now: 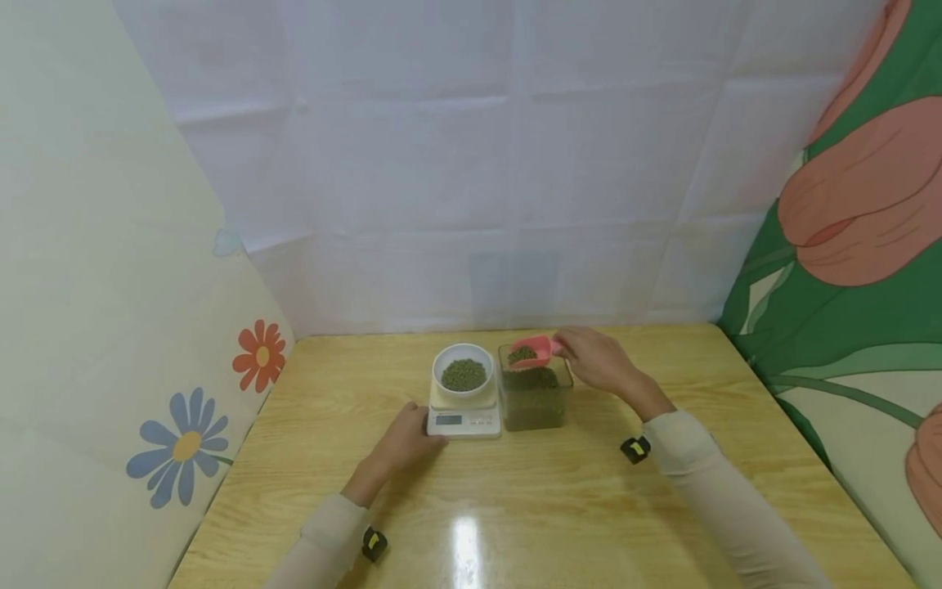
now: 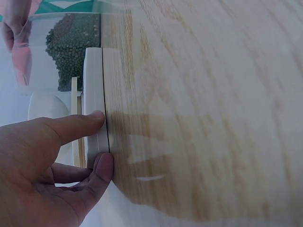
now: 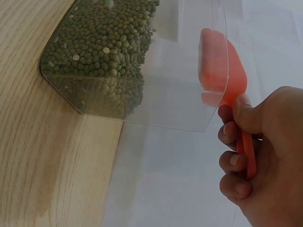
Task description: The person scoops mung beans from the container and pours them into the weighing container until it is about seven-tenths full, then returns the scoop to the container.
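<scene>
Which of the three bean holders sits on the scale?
The round white bowl; the clear container stands on the table, and the right hand holds the pink scoop.

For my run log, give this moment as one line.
left grip: holds scale | right grip: holds pink scoop, loaded with green beans, at rim of clear bin | white bowl: on scale, holding beans

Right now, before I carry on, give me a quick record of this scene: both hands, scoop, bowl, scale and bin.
Left hand: grips the near left corner of the scale
Right hand: holds the scoop by its handle
Scoop: at the top of the bin, loaded with green beans
Bowl: on the scale, beans inside
Scale: left of the bin; display too small to read
Bin: clear, partly filled with beans
</scene>
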`<state>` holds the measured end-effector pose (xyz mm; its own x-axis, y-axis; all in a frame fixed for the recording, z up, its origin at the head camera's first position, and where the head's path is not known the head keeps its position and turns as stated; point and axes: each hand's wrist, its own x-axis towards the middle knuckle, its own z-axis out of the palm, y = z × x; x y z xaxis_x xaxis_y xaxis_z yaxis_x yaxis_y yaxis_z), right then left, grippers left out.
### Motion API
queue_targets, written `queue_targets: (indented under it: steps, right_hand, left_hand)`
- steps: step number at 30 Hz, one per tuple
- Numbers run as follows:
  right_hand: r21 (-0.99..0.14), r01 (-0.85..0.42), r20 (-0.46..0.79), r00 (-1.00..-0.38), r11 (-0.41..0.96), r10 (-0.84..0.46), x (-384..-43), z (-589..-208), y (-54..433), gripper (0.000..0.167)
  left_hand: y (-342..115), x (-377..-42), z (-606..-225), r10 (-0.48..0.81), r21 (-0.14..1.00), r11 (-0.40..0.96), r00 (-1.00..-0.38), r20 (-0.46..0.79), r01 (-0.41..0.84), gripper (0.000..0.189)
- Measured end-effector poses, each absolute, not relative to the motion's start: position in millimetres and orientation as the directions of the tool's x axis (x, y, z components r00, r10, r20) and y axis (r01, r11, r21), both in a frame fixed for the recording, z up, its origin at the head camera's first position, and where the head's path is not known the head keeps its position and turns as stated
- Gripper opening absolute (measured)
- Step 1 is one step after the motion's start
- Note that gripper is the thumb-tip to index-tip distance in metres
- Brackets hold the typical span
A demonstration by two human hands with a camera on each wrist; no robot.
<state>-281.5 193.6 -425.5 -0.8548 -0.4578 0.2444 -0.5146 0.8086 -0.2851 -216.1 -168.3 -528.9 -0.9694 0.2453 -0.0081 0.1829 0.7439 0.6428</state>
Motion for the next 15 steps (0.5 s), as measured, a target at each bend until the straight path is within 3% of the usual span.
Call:
queue_targets:
  steps: [15]
  right_hand:
    - [-0.303, -0.507, 0.233, -0.861, 0.807, -0.453, -278.9, -417.8, 197.3, 0.019]
  left_hand:
    - [-167.8, -213.5, -525.7, 0.233, 0.660, 0.734, -0.972, -0.027, 0.158, 0.044]
